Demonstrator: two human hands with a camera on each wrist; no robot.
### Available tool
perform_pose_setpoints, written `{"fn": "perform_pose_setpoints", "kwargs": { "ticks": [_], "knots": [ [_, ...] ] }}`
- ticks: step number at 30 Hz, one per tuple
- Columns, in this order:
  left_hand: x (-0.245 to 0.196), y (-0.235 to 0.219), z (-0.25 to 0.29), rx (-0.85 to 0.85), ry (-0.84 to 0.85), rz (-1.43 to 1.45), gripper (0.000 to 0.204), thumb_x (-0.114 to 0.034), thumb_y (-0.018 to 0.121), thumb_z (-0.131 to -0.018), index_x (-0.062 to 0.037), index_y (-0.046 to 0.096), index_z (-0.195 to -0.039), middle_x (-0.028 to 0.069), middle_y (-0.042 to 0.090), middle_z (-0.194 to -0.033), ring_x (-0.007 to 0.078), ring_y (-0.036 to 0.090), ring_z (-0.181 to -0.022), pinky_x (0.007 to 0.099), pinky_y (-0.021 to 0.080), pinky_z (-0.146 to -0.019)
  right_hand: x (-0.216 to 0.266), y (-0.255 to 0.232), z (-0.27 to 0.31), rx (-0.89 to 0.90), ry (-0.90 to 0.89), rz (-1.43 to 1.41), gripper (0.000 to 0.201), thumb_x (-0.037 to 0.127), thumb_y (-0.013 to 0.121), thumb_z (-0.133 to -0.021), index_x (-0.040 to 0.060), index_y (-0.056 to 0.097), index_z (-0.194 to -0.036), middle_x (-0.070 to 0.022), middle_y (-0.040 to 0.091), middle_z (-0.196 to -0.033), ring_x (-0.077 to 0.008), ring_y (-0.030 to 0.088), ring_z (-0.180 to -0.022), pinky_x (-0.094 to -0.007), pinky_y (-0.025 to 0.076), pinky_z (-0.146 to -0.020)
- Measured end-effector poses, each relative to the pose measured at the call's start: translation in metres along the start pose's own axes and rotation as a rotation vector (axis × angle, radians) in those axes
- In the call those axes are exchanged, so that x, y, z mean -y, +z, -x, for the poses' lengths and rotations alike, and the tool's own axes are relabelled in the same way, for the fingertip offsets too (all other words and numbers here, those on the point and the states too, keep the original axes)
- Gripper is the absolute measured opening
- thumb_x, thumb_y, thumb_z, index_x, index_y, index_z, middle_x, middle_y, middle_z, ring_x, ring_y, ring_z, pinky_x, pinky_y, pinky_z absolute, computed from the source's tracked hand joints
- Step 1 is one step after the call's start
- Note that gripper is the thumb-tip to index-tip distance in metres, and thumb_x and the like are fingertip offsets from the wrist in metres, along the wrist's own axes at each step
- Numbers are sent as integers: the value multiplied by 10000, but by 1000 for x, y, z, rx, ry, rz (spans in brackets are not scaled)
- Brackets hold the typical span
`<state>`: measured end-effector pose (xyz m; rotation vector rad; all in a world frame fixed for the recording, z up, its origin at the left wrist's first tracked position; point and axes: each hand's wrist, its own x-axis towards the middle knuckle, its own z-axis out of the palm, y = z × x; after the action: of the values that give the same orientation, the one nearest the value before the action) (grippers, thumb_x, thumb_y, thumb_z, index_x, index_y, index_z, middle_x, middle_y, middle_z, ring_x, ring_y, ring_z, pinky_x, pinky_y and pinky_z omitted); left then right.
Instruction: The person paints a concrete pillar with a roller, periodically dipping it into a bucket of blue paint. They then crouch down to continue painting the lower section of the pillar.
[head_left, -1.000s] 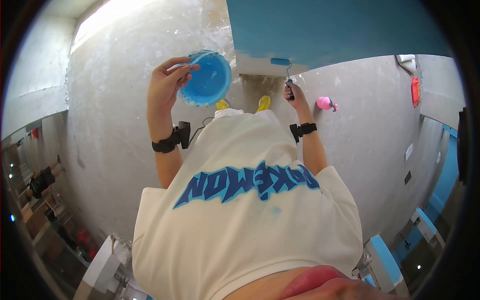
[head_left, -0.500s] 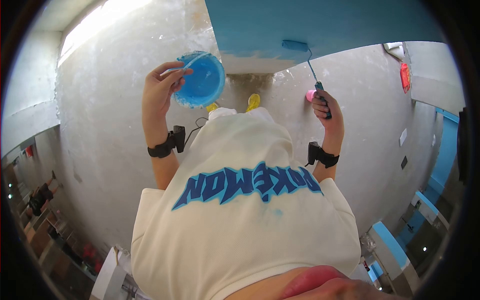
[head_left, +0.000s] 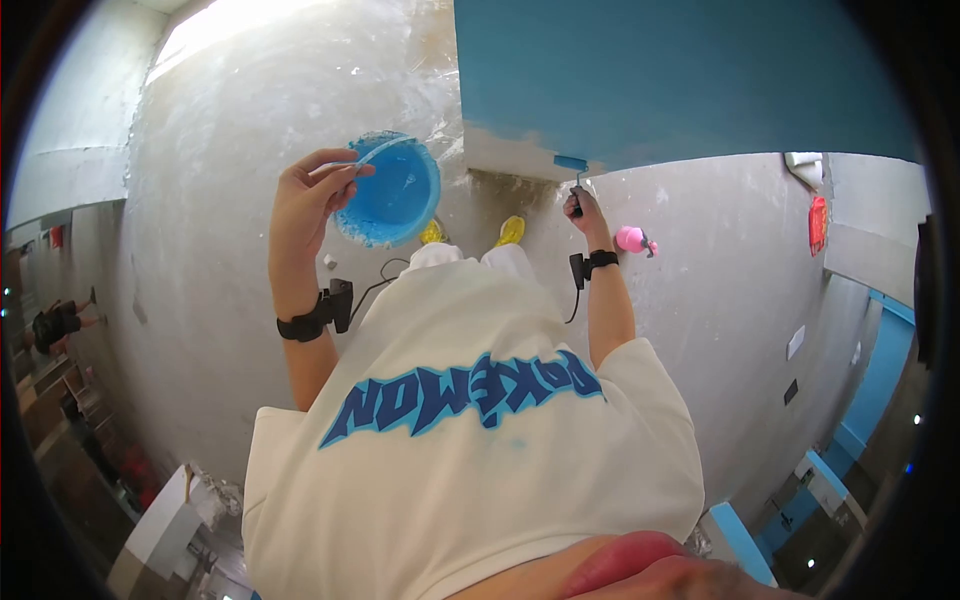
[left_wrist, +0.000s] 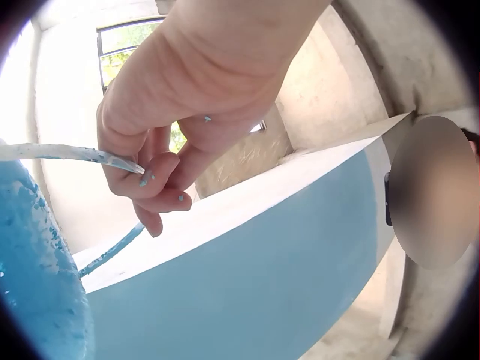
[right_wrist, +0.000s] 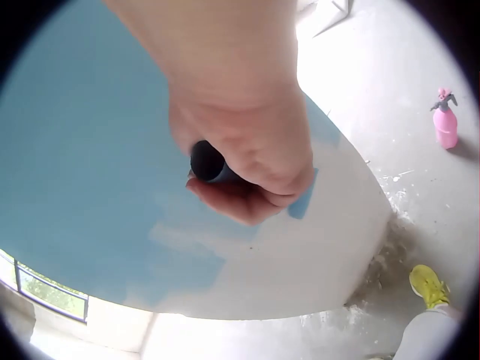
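Observation:
My left hand (head_left: 308,200) grips the handle (head_left: 385,148) of a blue paint bucket (head_left: 390,195); in the left wrist view curled fingers hold the paint-flecked handle (left_wrist: 67,152), with the bucket (left_wrist: 37,262) at the left edge. My right hand (head_left: 588,215) grips a small roller's dark handle (head_left: 575,205). The roller head (head_left: 570,162) lies against the lower part of a wall (head_left: 680,80), blue above and pale along its bottom. In the right wrist view the handle's dark end (right_wrist: 206,160) shows in the curled hand (right_wrist: 247,157), and part of the blue roller (right_wrist: 303,199) beyond it.
A pink spray bottle (head_left: 633,239) stands on the grey floor (head_left: 720,260), right of my right hand. My yellow shoes (head_left: 510,231) are near the wall's base. A red packet (head_left: 817,226) lies farther right. Another person (head_left: 58,325) is at the far left.
From half a second ago, the right hand and roller have moved left and toward the wall's lower edge; earlier the roller was higher on the blue. The left hand still holds the bucket handle.

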<state>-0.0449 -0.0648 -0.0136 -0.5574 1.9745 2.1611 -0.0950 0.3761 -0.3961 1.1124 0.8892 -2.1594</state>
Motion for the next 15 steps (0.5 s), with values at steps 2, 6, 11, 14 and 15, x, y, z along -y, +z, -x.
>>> {"fn": "perform_pose_setpoints", "kwargs": {
  "ticks": [2,6,11,14,15],
  "knots": [
    [0,0,1,23,-12,-35,158,3,602,-856,20,623,-1012,156,685,-881,75,550,-632,160,440,-551,1,1,-6,-25,12,4,212,116,496,-906,114,408,-713,24,404,-556,-78,403,-475,-208,329,-421],
    [-1,1,1,18,-27,-32,162,5,607,-851,23,626,-1011,155,685,-872,75,546,-622,157,430,-539,13,25,44,66,12,-19,216,115,493,-909,112,405,-711,29,402,-567,-65,390,-472,-199,318,-415],
    [6,-5,-3,67,-8,-27,175,17,604,-850,35,625,-1023,160,686,-879,85,560,-632,157,429,-540,9,66,145,207,32,-71,203,114,514,-905,112,390,-744,52,350,-599,-29,373,-472,-188,281,-400],
    [10,-8,-5,105,-14,-6,176,20,603,-849,41,623,-1023,165,686,-884,89,567,-642,164,435,-545,16,94,222,267,34,-58,217,112,511,-907,109,383,-731,53,338,-597,-25,358,-468,-178,264,-391],
    [10,-8,-5,120,-17,-7,176,20,603,-849,41,623,-1023,165,686,-884,89,567,-642,164,435,-545,18,103,248,279,34,-73,219,117,506,-914,100,389,-730,58,327,-595,-17,328,-450,-173,246,-372]
  ]
}}
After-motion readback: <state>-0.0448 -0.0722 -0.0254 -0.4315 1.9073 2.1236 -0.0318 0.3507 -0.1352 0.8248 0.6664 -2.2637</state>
